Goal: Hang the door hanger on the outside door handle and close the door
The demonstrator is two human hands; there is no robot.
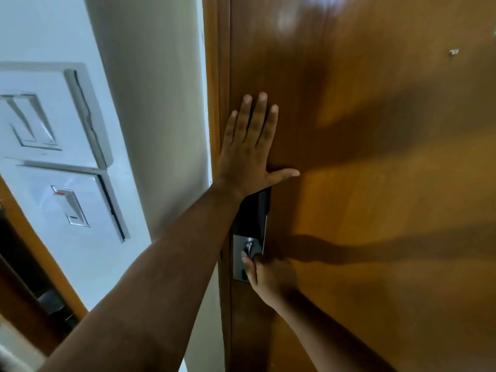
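A glossy brown wooden door fills the right of the head view, seen from inside, and sits against its frame. My left hand lies flat on the door near its latch edge, fingers spread and pointing up. Below it is a dark lock plate with a metal lower part. My right hand is closed around the inside door handle, which it hides almost fully. No door hanger shows in this view.
A white wall stands left of the frame. Two white switch panels are mounted on the nearer wall at the left. A dark opening with a wooden edge lies at the lower left.
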